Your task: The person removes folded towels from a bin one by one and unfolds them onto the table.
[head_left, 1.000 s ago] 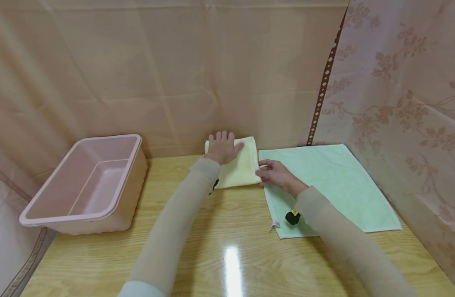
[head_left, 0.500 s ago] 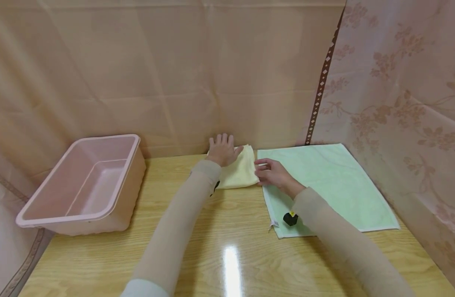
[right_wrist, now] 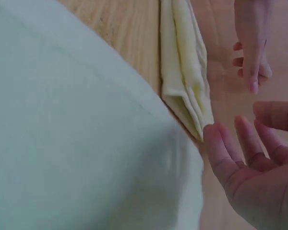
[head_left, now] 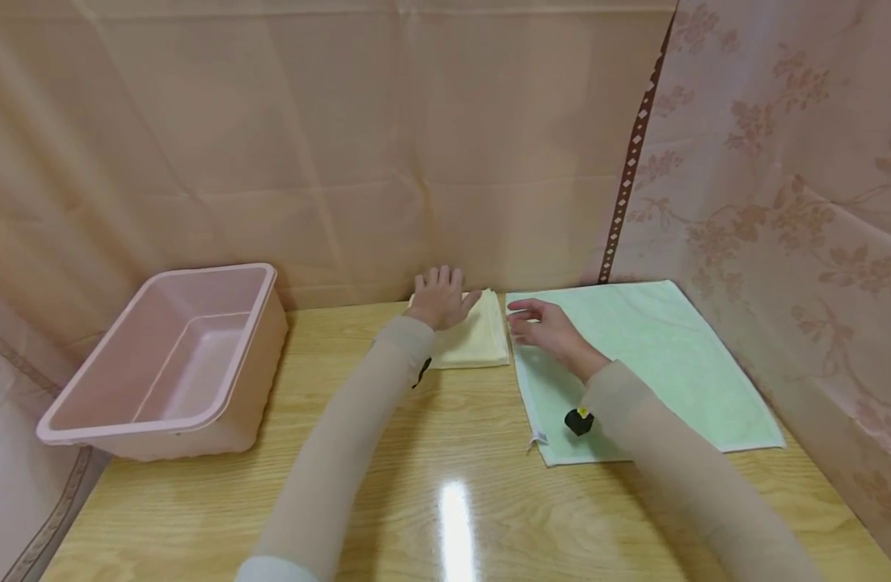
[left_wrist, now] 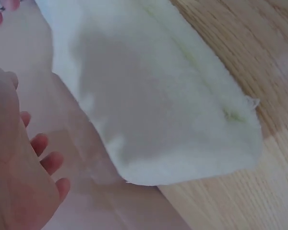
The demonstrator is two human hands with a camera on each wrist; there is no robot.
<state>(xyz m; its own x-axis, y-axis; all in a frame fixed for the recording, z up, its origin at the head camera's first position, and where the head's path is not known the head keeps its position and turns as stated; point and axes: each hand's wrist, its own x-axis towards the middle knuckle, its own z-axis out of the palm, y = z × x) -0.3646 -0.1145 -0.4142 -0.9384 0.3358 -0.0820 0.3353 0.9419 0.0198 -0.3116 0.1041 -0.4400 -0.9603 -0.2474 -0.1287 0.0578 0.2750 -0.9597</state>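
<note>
Driving this one remotely, so I only had the feeds. The folded yellow towel was near the middle of the head view, its stacked layers showing at the top of the right wrist view. My left hand was over its upper left part with the grip spread, fingers fanned toward the top of the frame; couldn't tell if it was touching the cloth. My right hand was just right of the towel, over the upper left corner of the flat green towel, grip loosely spread with the fingers a bit bent and the thumb apart from them. I had the pink basin sitting over at the left of the frame, on the same wood-grain surface. Beige curtain ran across the top, floral curtain down the right.
</note>
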